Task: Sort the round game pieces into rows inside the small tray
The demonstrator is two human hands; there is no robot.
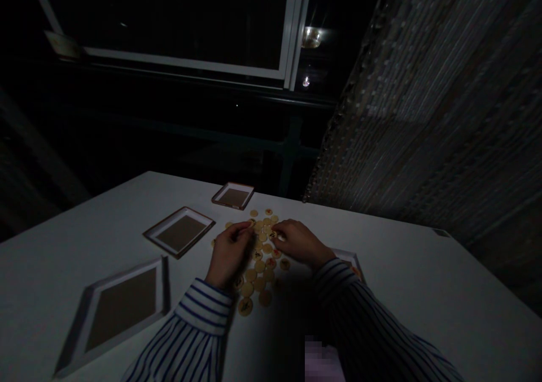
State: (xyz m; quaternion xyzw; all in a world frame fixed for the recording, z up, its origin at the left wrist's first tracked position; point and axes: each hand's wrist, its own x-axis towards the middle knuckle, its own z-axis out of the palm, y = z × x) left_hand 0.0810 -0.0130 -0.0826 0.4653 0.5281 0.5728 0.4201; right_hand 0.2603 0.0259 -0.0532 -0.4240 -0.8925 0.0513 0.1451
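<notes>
Yellow discs (259, 266) lie clustered between both hands on a white table (423, 292). The left hand (228, 252) pinches one; the right hand (298, 242), fingers curled, rests on another, grip unclear. Lifting singly by the edges seems wisest. Trays (180, 232) lie left of the left hand.

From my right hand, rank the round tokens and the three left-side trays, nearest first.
From the right hand:
1. Round tokens, under its fingers.
2. Small tray, ahead-left.
3. Middle tray, left.
4. Large tray, far left, closest to you.
</notes>
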